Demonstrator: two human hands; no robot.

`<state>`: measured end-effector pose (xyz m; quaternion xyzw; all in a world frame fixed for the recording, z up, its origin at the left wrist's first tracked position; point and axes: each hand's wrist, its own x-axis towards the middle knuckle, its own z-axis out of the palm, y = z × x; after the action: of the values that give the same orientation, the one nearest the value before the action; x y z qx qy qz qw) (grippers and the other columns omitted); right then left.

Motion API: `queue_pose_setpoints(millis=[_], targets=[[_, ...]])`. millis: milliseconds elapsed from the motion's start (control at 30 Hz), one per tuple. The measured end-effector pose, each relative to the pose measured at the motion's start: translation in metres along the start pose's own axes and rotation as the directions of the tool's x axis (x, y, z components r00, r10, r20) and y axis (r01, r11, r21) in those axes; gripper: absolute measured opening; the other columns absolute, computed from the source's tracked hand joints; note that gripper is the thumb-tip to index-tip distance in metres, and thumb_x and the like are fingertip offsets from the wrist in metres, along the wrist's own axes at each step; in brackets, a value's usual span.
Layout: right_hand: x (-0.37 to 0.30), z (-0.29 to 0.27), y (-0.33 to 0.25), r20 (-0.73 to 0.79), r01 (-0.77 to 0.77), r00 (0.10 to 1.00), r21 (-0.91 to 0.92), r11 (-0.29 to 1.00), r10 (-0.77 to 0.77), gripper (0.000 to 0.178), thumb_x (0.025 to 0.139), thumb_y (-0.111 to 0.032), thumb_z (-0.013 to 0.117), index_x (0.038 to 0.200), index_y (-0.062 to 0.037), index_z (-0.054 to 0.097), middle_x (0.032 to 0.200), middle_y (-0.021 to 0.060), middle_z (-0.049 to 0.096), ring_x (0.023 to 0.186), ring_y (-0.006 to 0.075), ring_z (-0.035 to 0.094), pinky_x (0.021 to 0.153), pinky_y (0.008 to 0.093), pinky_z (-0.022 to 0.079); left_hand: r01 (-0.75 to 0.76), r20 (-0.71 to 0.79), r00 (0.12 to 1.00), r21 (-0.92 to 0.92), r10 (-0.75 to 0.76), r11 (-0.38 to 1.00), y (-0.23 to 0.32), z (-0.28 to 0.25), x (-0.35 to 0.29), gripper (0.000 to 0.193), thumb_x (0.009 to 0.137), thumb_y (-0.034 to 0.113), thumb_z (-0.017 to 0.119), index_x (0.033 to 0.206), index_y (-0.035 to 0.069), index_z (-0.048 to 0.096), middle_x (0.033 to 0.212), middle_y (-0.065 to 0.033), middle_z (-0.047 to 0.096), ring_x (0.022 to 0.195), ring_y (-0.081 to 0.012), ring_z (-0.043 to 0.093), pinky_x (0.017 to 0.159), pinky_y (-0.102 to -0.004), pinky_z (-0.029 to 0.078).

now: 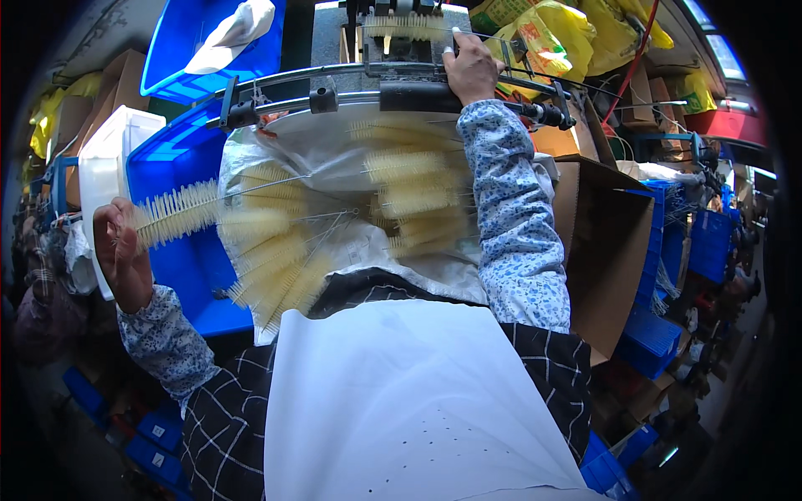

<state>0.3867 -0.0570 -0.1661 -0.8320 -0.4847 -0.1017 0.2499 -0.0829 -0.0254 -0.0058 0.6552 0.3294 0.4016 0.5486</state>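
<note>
My left hand (124, 255) is closed around the bristled end of a cream bottle brush (188, 209), whose thin wire handle points right. At the top, my right hand (472, 71) reaches over the rails of a bench machine (359, 77), fingers curled at the wire handle of a second bottle brush (405, 27) lying across it; the exact grip is partly hidden. More bottle brushes lie on a whitish plastic sheet (342, 246) in front of me: a fanned pile (271, 242) at the left and a blurred stack (418, 192) at the right.
Blue bins (185, 242) and a white tub (100, 171) stand at the left. An open cardboard box (614, 250) is close beside my right arm. Yellow plastic bags (555, 46) sit behind the machine at the right. A white apron or sheet (409, 401) covers my lap.
</note>
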Motion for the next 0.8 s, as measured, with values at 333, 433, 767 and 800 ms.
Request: queue_pose_setpoints(millis=[333, 433, 767, 800], targets=[[-0.002, -0.001, -0.055, 0.124, -0.006, 0.992, -0.024, 1.000, 0.009, 0.036, 0.078, -0.023, 0.052, 0.112, -0.0097, 0.053, 0.107, 0.0063, 0.054, 0.096, 0.0243, 0.053, 0.080, 0.0453, 0.035, -0.019, 0.055, 0.998, -0.032, 0.021, 0.999, 0.002, 0.031, 0.015, 0.020, 0.078, 0.013, 0.055, 0.092, 0.007, 0.042, 0.088, -0.0048, 0.037, 0.080, -0.0105, 0.037, 0.073, -0.0220, 0.031], [0.001, -0.013, -0.041, 0.106, 0.009, 0.994, -0.025, 1.000, -0.006, 0.032, 0.078, -0.022, 0.053, 0.107, -0.0099, 0.055, 0.104, 0.0059, 0.055, 0.095, 0.0241, 0.054, 0.079, 0.0442, 0.035, -0.028, 0.053, 0.998, -0.028, 0.029, 0.999, 0.010, 0.039, 0.023, 0.020, 0.078, 0.013, 0.055, 0.091, 0.007, 0.042, 0.087, -0.0044, 0.036, 0.079, -0.0106, 0.037, 0.072, -0.0220, 0.032], [0.005, -0.015, 0.068, 0.029, 0.039, 0.999, -0.007, 0.999, -0.039, 0.036, 0.076, -0.028, 0.052, 0.110, -0.0152, 0.056, 0.107, 0.0055, 0.056, 0.097, 0.0247, 0.053, 0.082, 0.0437, 0.035, -0.046, 0.013, 0.999, -0.142, 0.048, 0.989, -0.011, 0.003, 0.013, 0.017, 0.078, 0.010, 0.052, 0.092, 0.006, 0.042, 0.089, -0.0057, 0.038, 0.084, -0.0140, 0.043, 0.075, -0.0263, 0.038], [0.007, -0.014, 0.081, 0.043, 0.046, 0.998, 0.021, 0.999, -0.047, 0.035, 0.076, -0.029, 0.052, 0.109, -0.0160, 0.057, 0.108, 0.0059, 0.055, 0.098, 0.0254, 0.053, 0.083, 0.0447, 0.035, -0.036, 0.015, 0.999, -0.165, 0.039, 0.986, -0.012, 0.004, 0.014, 0.017, 0.078, 0.011, 0.052, 0.092, 0.006, 0.042, 0.089, -0.0057, 0.039, 0.084, -0.0141, 0.043, 0.076, -0.0266, 0.039]])
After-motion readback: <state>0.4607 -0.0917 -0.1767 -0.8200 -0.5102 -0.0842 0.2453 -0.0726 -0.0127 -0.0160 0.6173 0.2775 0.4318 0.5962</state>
